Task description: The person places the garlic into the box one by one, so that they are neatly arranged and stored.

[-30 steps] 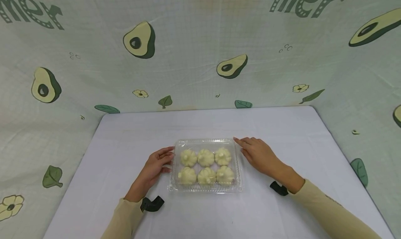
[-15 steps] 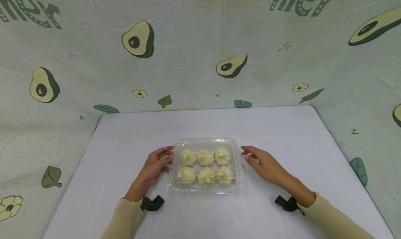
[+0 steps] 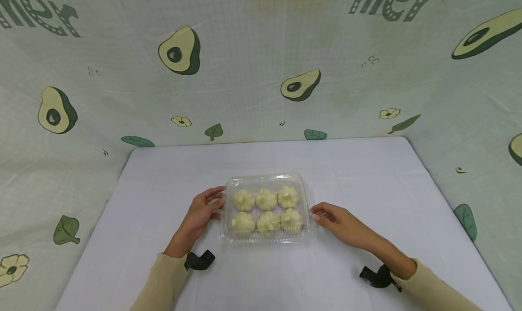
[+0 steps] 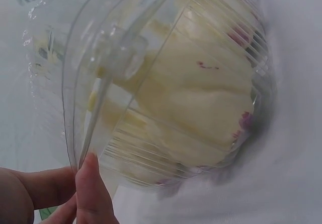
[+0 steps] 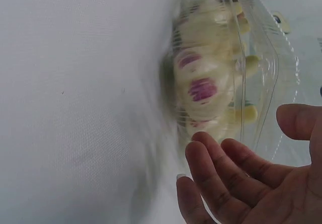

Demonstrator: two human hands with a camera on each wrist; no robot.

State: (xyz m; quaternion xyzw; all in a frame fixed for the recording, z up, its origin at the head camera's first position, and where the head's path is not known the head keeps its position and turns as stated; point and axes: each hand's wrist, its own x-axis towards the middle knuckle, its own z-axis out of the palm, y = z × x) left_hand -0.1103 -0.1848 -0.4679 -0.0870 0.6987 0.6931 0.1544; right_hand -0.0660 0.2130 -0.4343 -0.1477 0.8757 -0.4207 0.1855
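A clear plastic clamshell container (image 3: pixel 264 180), lid down, sits mid-table with several garlic bulbs (image 3: pixel 266 199) inside in two rows. My left hand (image 3: pixel 202 211) is at its left side; in the left wrist view thumb and finger pinch the rim where lid and base meet. My right hand (image 3: pixel 341 225) is at the container's right side. In the right wrist view its fingers (image 5: pixel 221 183) are spread and gently bent beside the wall, thumb apart from them. Whether the fingertips touch the plastic I cannot tell. Purple patches show on the garlic through the wall.
A white cloth covers the table (image 3: pixel 261 274). Behind and at the sides hangs a pale curtain (image 3: pixel 244 43) printed with avocados and leaves. Black camera mounts (image 3: pixel 200 260) sit at both wrists, below beige sleeves.
My right hand has come away from the container's far right corner and moved down along its right side. The container has shifted slightly away from me, the left hand moving with it.
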